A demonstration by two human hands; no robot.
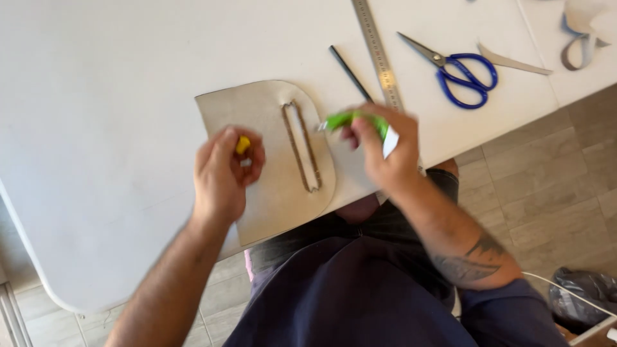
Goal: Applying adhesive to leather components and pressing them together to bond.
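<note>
Nearest the person, the left hand [225, 172] rested on a pale, round-ended leather piece [267, 157], its grip closed on a small yellow cap [243, 144]. The right hand [384, 151] hovered just beside the piece's curved edge, fingers wrapped around a green tube [350, 120] with its nozzle pointing toward the piece. The leather lay flat at the near edge of the white surface [109, 109], one corner overhanging, with a long stitched slot [302, 148] down its middle. It looked thin and floppy — probably light and apt to slide, so best pinned flat with a palm away from the slot. The tube seemed soft and squeezable, held at mid-body; the cap was tiny and easy to drop.

Farther off lay a dark pencil [349, 72], a steel ruler [377, 51], blue-handled scissors [457, 71] and — at the far corner — leather offcuts [581, 38].
</note>
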